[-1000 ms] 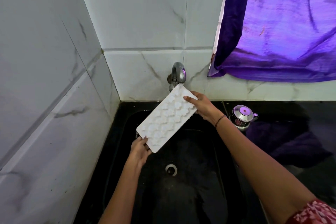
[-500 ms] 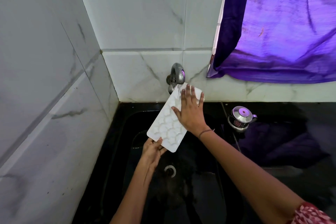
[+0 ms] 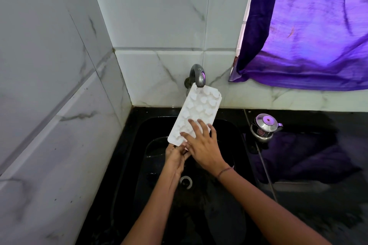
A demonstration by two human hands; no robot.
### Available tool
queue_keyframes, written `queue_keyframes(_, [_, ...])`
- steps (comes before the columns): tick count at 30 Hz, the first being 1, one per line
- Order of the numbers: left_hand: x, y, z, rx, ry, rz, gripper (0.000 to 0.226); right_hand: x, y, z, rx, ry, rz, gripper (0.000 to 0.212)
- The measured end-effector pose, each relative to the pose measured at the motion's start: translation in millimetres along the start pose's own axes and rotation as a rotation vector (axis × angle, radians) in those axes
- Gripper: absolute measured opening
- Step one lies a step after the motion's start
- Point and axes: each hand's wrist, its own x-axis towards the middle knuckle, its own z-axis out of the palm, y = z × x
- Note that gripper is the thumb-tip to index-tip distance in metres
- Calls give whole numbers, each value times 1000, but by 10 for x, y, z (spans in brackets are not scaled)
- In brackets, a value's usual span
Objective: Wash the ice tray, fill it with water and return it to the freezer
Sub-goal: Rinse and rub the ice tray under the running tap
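A white ice tray (image 3: 199, 109) with heart-shaped cells is held tilted over the black sink (image 3: 225, 215), its far end right under the grey tap (image 3: 198, 75). My left hand (image 3: 176, 155) grips the tray's near lower edge from below. My right hand (image 3: 201, 143) lies flat on the tray's lower half, fingers spread across the cells. No stream of water can be made out at the spout.
The sink's drain (image 3: 186, 182) lies below my hands. A small steel pot with a lid (image 3: 263, 126) stands on the black counter (image 3: 318, 185) at the right. A purple curtain (image 3: 308, 30) hangs at the upper right. White marble tiles (image 3: 49, 95) close the left side and back.
My right hand has slid from the tray's far end down to its near half. The tray has turned steeper and sits closer under the tap.
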Motion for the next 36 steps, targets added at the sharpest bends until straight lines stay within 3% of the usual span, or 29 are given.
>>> queue_keyframes(10, [-65,-69,62,102,-20,-25,39,127,346,47,11,35,-89,38])
queue_keyframes(14, [-59,-69,45,107,5,-17,38,203,476,2,88,-18,31,41])
queue_keyframes(18, [-76,-68,39,103,9,-18,38,242,548,11,71,-82,-64,45])
queue_keyframes(25, [-106,-48,63,83,20,-13,34,373,524,6,100,42,65,44])
queue_keyframes(31, [-142,-71,43,63,21,-5,35,532,637,-4,33,22,43,44])
queue_keyframes(36, [-151,-68,21,42,25,3,33,570,593,18,225,48,125,50])
